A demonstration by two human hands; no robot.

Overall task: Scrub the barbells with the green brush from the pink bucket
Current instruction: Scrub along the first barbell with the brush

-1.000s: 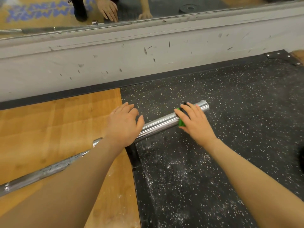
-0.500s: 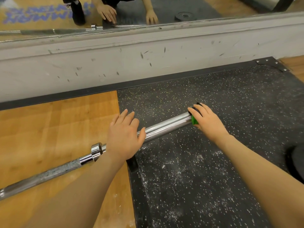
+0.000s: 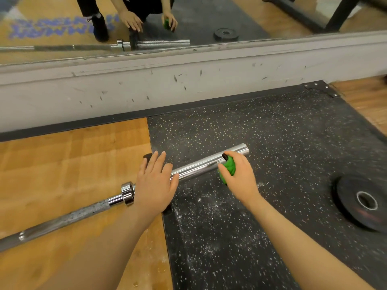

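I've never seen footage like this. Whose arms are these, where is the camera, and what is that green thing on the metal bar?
There is no machine here: a person wears a wide-angle camera on the head, so you look down along their own arms. On the floor lies a barbell; its shiny sleeve end reaches over a black speckled rubber mat beside a wooden floor. The left hand rests flat on the sleeve with straight fingers. The right hand grips a green brush at the sleeve. A black weight plate lies on the mat to the right. The mirror along the wall reflects the same hands.
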